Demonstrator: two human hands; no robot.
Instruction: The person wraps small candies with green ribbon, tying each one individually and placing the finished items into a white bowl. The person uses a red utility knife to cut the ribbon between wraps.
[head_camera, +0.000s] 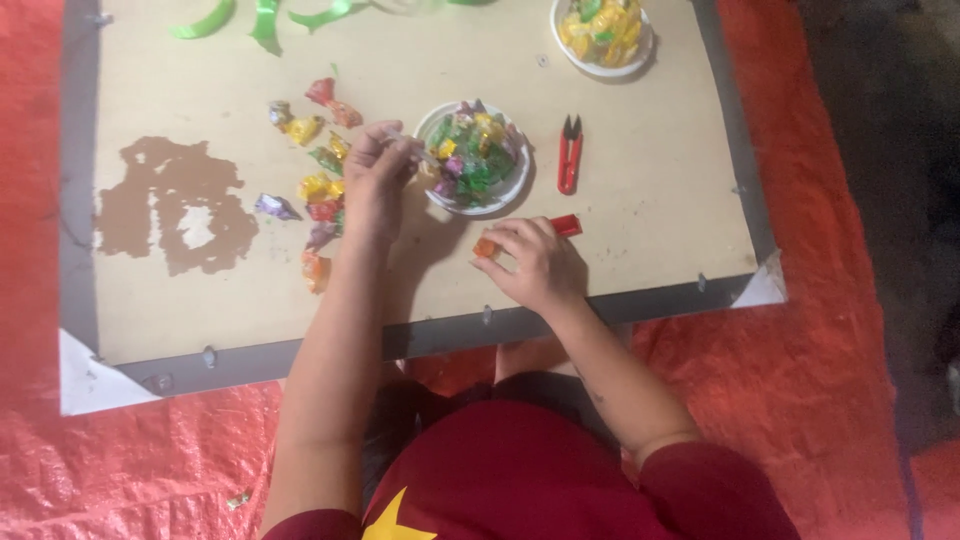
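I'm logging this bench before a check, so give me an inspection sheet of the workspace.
Surface: tan board with grey edging and a brown worn patch.
Job's things: near bowl of wrapped sweets; orange piece; thin stick.
Clutter: loose sweets; red snips; far bowl of yellow sweets; green ribbon.
Grippers: left hand pinches the stick at the near bowl's rim; right hand pinches the orange piece.
Cables: nothing seen.
Surroundings: red sheet under the board.

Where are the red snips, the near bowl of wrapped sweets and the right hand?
Red snips (569, 156), head view, on the handles' middle.
Near bowl of wrapped sweets (512, 184), head view, on its white rim at right.
Right hand (535, 265), head view, on the back of the hand.
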